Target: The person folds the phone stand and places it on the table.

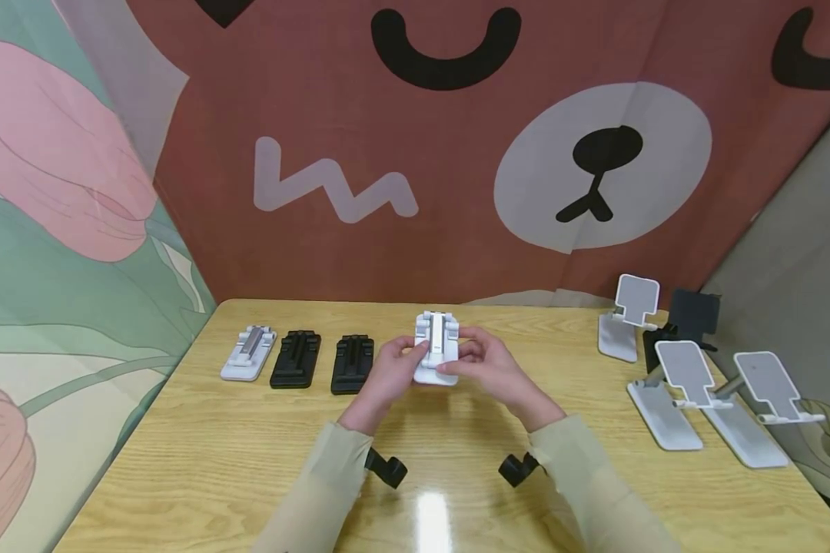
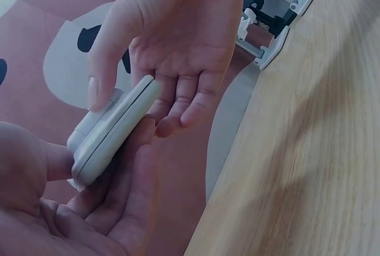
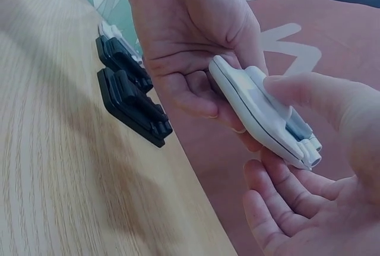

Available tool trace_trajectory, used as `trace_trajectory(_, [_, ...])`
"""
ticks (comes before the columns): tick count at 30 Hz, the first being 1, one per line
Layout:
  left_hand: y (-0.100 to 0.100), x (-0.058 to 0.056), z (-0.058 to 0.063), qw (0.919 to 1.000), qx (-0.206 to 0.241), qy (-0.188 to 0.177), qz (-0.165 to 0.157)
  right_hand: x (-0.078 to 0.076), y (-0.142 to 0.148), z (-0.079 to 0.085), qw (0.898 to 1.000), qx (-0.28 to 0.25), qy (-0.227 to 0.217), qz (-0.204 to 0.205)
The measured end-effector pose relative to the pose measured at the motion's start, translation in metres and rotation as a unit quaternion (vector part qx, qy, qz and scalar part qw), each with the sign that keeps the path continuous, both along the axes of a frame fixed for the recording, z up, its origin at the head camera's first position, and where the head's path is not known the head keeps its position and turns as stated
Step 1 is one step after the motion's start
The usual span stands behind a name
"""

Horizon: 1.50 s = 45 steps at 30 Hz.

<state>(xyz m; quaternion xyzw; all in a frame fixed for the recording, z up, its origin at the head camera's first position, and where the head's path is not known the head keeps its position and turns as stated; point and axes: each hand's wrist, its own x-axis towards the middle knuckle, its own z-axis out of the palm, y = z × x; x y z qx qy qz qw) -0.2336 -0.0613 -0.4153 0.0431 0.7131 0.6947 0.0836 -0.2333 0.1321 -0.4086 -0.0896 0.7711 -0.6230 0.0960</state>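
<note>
Over the middle of the table, both hands hold a white folded phone stand [image 1: 437,352]. My left hand [image 1: 396,367] grips its left side, the thumb on the front and fingers behind. From the right, my right hand [image 1: 487,369] pinches it, with the thumb lying across the lower front. In the left wrist view the phone stand [image 2: 113,134] appears edge-on, a thin seam along its side. The right wrist view shows the white phone stand [image 3: 261,110] tilted, its small hinge end toward the lower right.
On the table's left lie a white folded stand [image 1: 249,353] and two black folded stands [image 1: 296,359] [image 1: 353,364]. Unfolded stands are at the right: white ones [image 1: 664,415] [image 1: 747,434] [image 1: 618,338] and a black one [image 1: 693,315]. A printed cloth [image 1: 318,261] hangs behind the table.
</note>
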Motion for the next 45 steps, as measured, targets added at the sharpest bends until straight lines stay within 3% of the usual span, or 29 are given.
trace_trajectory(12, [0.002, -0.001, -0.001, 0.9997, -0.017, -0.012, 0.015, -0.002, 0.005, -0.002, 1.000, 0.026, -0.003, -0.002])
trace_trajectory(19, [-0.002, -0.003, -0.006, 0.9984, -0.032, -0.029, 0.038, 0.000, 0.026, 0.008, 0.999, 0.028, 0.005, -0.023])
trace_trajectory(25, [-0.005, -0.005, -0.009, 0.9978, -0.042, -0.037, 0.034, 0.000, 0.046, 0.015, 0.998, 0.028, 0.013, -0.046])
trace_trajectory(33, [-0.010, -0.007, -0.018, 0.9971, -0.036, -0.064, 0.021, -0.002, 0.073, 0.022, 0.993, 0.047, 0.041, -0.097])
trace_trajectory(45, [-0.015, -0.010, -0.033, 0.9977, -0.030, -0.060, 0.002, 0.006, 0.119, 0.040, 0.976, 0.080, 0.060, -0.193])
